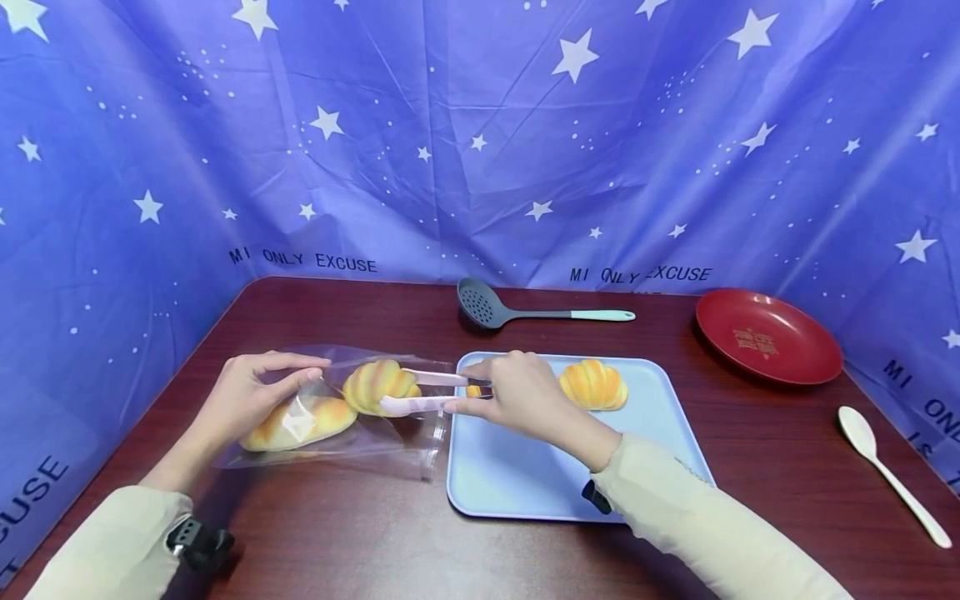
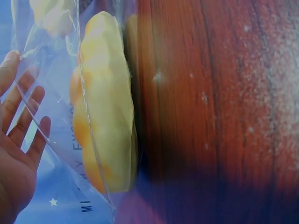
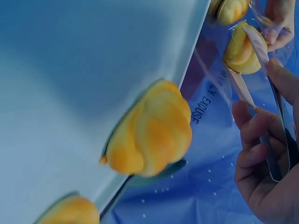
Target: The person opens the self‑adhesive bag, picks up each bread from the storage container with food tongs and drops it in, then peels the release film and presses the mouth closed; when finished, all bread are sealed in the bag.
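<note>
Head view shows the table (image 1: pixel 300 533) bearing a blue tray (image 1: pixel 517 475) and, by its left edge, a clear bag (image 1: pixel 408 454). I see the left hand (image 1: pixel 247 392) pinching the film, and the right hand (image 1: pixel 528 396) curled round tongs (image 1: pixel 427 405), which clasp a striped roll (image 1: pixel 375 387) inside the bag, just beside a long loaf (image 1: pixel 330 419). Smooth tips could let that rounded roll slip; slack film might snag them. Glare obscures the loaf, the right hand mostly hides one tray roll (image 1: pixel 472 391), and I can't tell whether roll and loaf touch.
</note>
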Tool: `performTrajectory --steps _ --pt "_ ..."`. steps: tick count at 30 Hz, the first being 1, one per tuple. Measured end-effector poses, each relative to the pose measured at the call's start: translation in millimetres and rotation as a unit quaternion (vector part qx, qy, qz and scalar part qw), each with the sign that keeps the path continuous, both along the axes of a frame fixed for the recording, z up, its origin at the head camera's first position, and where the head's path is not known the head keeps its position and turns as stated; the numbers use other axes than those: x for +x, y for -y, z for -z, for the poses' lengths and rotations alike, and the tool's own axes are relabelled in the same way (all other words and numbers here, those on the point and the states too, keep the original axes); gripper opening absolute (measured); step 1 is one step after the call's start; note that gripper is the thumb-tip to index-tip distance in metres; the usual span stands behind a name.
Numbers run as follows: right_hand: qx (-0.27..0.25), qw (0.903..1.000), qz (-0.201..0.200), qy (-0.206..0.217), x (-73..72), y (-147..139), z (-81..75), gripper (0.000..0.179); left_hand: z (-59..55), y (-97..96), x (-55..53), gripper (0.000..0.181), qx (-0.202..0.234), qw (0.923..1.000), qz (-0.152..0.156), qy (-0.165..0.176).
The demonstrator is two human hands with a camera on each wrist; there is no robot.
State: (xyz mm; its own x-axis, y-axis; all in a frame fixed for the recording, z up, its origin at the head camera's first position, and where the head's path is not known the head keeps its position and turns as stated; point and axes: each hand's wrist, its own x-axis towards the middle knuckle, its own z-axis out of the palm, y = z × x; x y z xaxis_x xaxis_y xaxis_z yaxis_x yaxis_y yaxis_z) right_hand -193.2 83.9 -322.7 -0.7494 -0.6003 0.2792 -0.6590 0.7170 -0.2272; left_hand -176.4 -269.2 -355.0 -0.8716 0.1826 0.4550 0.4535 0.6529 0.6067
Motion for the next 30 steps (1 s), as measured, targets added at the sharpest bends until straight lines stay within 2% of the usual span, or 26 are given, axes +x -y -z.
performTrajectory --steps 8,13,17,22,30 --pt "-0.012 0.9986 0.033 0.039 -3.8 28 5.7 0.049 -0.9 -1.4 0.2 0.017 0.009 0.9999 -0.001 0.010" --pt "-0.023 0.9976 0.046 0.047 -6.0 40 6.9 0.053 -1.5 1.2 -0.9 0.017 0.012 0.9997 -0.016 0.011" --pt "-0.012 0.9979 0.046 0.045 -7.9 47 8.9 0.055 -1.5 1.7 -1.7 0.018 0.017 0.9997 -0.020 0.002" --pt "-0.002 0.9983 0.044 0.039 -8.0 56 9.7 0.055 -2.4 -1.5 -2.7 0.018 0.018 0.9998 -0.009 -0.001" --pt "0.001 0.9966 0.052 0.064 -12.1 68 9.6 0.053 -2.9 -2.3 -4.4 0.018 0.013 0.9997 -0.018 0.001"
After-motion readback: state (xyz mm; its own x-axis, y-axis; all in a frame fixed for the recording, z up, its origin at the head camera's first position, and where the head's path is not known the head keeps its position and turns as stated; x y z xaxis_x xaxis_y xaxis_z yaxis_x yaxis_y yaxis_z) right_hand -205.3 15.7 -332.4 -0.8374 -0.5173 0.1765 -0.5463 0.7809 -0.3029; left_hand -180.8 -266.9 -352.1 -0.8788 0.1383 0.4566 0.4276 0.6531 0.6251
